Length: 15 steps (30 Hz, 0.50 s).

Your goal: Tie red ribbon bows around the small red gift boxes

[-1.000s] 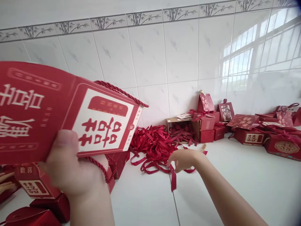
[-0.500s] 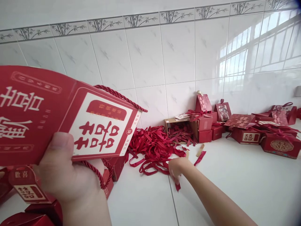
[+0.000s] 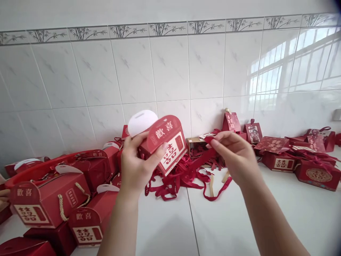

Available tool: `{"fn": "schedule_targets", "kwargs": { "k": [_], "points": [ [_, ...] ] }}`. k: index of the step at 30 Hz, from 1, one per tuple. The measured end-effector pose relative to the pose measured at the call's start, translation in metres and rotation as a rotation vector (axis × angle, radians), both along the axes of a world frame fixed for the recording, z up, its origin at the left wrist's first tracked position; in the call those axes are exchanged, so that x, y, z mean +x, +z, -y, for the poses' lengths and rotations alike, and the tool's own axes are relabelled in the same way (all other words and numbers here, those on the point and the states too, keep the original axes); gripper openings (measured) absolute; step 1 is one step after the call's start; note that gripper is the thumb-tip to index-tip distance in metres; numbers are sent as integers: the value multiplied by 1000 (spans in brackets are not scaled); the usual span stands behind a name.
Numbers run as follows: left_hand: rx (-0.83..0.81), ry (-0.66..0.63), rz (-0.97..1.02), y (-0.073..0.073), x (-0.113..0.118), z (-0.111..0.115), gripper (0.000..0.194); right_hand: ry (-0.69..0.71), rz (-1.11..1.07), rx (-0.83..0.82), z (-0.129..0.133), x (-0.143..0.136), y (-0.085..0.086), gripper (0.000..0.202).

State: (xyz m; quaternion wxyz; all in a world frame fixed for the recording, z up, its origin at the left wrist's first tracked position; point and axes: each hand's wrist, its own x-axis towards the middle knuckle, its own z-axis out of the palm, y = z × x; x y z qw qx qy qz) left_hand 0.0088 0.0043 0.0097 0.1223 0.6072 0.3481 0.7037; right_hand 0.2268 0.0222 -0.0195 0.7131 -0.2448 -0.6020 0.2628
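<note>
Box (image 3: 173,151) is gripped in the left hand (image 3: 137,161), thumb pressed on the printed front, fingers wrapped around the side; it is held tilted above the white surface (image 3: 167,227). Its red rounded flap is raised, and a white one can be seen behind. Ribbon (image 3: 201,160) is pinched between thumb and fingers of the right hand (image 3: 236,156) — the strip is hung down toward the ribbon pile (image 3: 166,186). At near left, red boxes (image 3: 50,201) are crowded and partly stacked, one fitted with cream rope handles (image 3: 61,208). By the left edge, part of another person's hand (image 3: 4,199) is glimpsed. Behind these boxes a red tray (image 3: 16,181) is partly hidden. Beyond the pile, more ribbon is held in an open carton (image 3: 191,143). Farther right, patterned boxes (image 3: 318,174) are grouped near the wall (image 3: 173,71) — white tile, banded with bamboo motifs, a window reflected at right.
</note>
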Motion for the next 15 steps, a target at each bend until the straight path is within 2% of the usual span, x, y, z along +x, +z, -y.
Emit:
{"fn": "schedule_targets", "kwargs": {
  "k": [3, 6, 15],
  "points": [
    [8, 191, -214, -4, 3, -6, 30, -25, -160, 113, 25, 4, 8, 15],
    [3, 212, -315, -8, 7, -9, 37, 20, -223, 135, 39, 4, 11, 12],
    [191, 320, -484, -13, 21, -5, 46, 281, -87, -111, 43, -17, 10, 9]
  ]
}}
